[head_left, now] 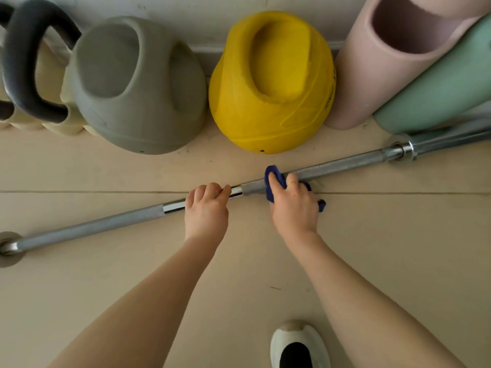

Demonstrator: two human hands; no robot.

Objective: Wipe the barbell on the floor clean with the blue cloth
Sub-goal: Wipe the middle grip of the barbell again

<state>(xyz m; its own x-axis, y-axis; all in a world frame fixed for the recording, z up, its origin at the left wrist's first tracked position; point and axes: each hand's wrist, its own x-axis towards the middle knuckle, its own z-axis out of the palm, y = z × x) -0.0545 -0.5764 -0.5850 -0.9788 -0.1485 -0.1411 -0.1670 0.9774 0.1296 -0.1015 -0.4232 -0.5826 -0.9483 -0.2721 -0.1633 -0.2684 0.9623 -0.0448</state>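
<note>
Steel barbell lies diagonally on the floor: knurled grey sections, polished centre band. Right hand clamps the blue cloth around the shaft; left hand grips the polished band.

1. Both forearms were bare, with no sleeves showing anywhere along them.
2. The right hand wore a thin gold ring on one finger.
3. The left hand carried no jewellery.
4. One shoe was white with a dark opening.
</note>
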